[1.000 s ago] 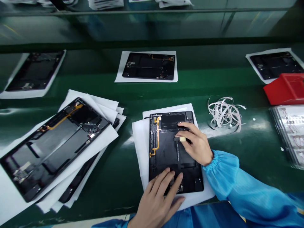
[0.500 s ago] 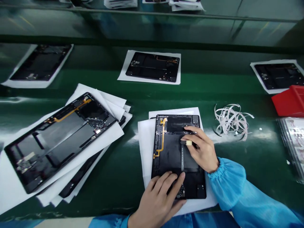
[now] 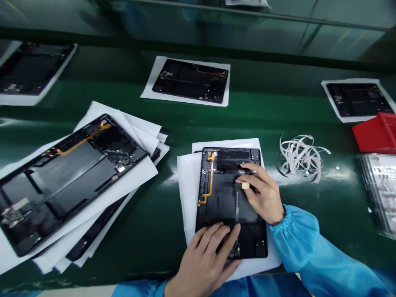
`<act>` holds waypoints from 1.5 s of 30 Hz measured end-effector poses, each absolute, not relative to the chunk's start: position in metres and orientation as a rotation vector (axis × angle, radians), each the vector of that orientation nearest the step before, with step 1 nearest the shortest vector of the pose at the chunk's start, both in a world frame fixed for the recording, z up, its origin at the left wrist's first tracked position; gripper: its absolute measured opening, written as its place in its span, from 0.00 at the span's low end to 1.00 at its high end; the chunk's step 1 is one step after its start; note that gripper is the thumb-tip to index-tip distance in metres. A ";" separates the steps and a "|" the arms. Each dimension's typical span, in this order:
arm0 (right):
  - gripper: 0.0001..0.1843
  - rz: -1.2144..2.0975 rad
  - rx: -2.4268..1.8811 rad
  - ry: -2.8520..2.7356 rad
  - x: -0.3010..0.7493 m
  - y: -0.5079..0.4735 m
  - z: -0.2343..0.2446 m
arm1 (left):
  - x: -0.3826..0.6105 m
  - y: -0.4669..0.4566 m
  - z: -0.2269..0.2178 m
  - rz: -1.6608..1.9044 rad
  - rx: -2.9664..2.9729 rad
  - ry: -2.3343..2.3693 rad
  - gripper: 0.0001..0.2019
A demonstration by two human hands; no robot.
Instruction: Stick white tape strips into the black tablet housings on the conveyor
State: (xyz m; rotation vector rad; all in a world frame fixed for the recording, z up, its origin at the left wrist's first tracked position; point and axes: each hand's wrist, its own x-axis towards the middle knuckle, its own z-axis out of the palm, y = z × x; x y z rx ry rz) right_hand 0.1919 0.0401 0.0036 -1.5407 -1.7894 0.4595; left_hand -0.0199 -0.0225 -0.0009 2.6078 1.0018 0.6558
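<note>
1. Two black tablet back housings lay at the left: one on a white paper sheet (image 3: 18, 88), cut off by the frame edge, and one (image 3: 71, 181) on a paper stack (image 3: 136, 136), with another housing mostly hidden beneath.
2. The left hand (image 3: 204, 260) lay with its fingers (image 3: 216, 235) slightly spread, pressing the lower part of a central housing (image 3: 222, 206) and hiding that area.
3. That housing sat on white paper (image 3: 185, 198), directly beneath both hands, with a yellow flex cable (image 3: 210, 177) left of the right hand.
4. The right hand (image 3: 262, 194) had its fingers curled, pinching a small cream pad (image 3: 246, 185) against a black strip (image 3: 237, 206). Its exact kind was hard to make out.
5. Further right lay a coil of white strips (image 3: 301, 156), a red tray (image 3: 375, 134), and a plastic-wrapped stack (image 3: 379, 189), cut off by the frame.
</note>
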 end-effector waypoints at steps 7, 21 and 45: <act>0.16 0.479 -1.530 -1.790 0.192 0.040 0.001 | -0.018 -0.022 0.002 0.651 2.617 0.999 0.20; 0.16 0.451 -1.584 -1.795 0.187 0.041 0.005 | -0.027 0.002 0.016 0.443 2.793 0.926 0.38; 0.15 0.651 -2.032 -1.523 0.227 0.049 0.014 | -0.077 0.059 0.009 0.389 2.150 1.814 0.18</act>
